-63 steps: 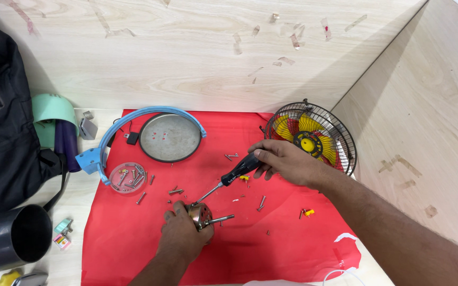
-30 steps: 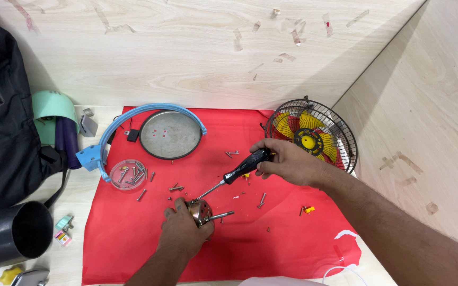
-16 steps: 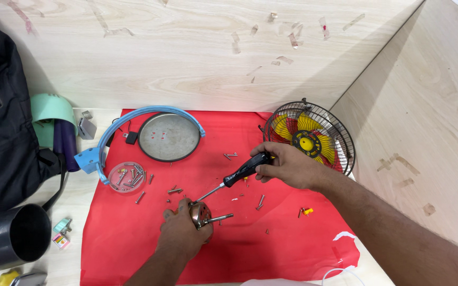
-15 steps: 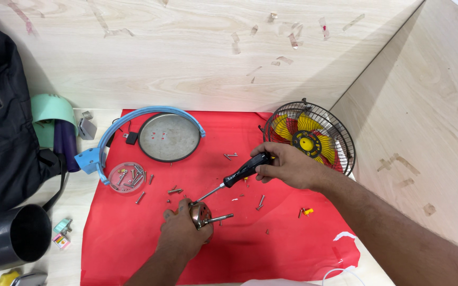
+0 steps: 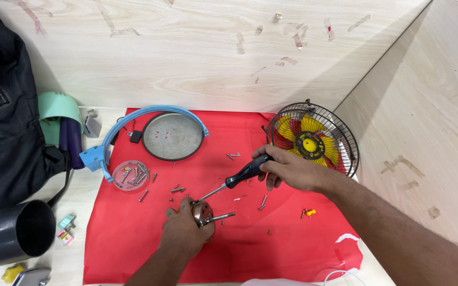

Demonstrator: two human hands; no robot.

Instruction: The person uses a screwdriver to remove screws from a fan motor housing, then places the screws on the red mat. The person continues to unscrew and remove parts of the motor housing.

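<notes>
My left hand (image 5: 181, 233) grips a small round metal motor (image 5: 203, 213) with a shaft sticking out to the right, low on the red mat (image 5: 271, 249). My right hand (image 5: 292, 169) holds a black-handled screwdriver (image 5: 242, 175), its tip resting on the top of the motor. Several loose screws (image 5: 178, 189) lie on the mat around both hands.
A small fan (image 5: 312, 143) with yellow blades in a black wire cage stands at the right. A blue arc-shaped frame (image 5: 112, 135), a round grey disc (image 5: 172, 136) and a clear dish of screws (image 5: 130, 175) lie left. A black bag (image 5: 6, 122) and dark tube (image 5: 11, 233) sit far left.
My right hand and the screwdriver shifted slightly; the tip stays at the motor. My left hand keeps its hold in the same place.
</notes>
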